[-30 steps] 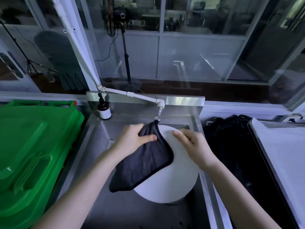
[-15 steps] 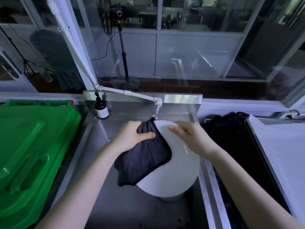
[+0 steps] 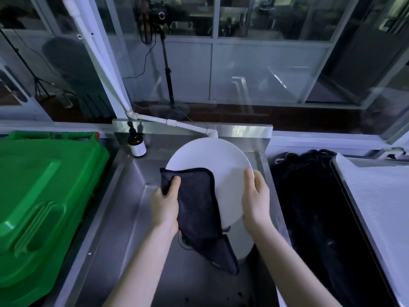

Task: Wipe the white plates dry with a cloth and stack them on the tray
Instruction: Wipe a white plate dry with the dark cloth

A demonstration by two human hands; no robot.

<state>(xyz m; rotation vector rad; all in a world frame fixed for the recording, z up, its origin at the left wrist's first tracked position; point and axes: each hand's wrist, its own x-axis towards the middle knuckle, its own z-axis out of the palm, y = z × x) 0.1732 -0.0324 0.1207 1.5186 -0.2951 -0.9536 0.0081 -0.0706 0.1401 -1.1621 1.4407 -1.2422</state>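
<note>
I hold a white plate (image 3: pixel 218 165) tilted up over the steel sink (image 3: pixel 124 209). My right hand (image 3: pixel 255 199) grips its right rim, thumb on the face. My left hand (image 3: pixel 164 203) pinches a dark cloth (image 3: pixel 199 209) against the plate's left side, thumb on top of the cloth. The cloth hangs down past the plate's lower edge. More white plates (image 3: pixel 242 242) lie beneath in the sink, partly hidden by the cloth. The tray (image 3: pixel 376 196) with a white liner sits at the right.
A green bin lid (image 3: pixel 42 196) fills the left side. A brown pump bottle (image 3: pixel 137 145) stands at the sink's back left corner. A white tap pipe (image 3: pixel 177 125) reaches over the sink. A black basin (image 3: pixel 314 207) lies between the sink and the tray.
The plate has been lifted and tipped up toward me. My right hand moved from the top rim to the right rim. My left hand and the cloth slid down the left side.
</note>
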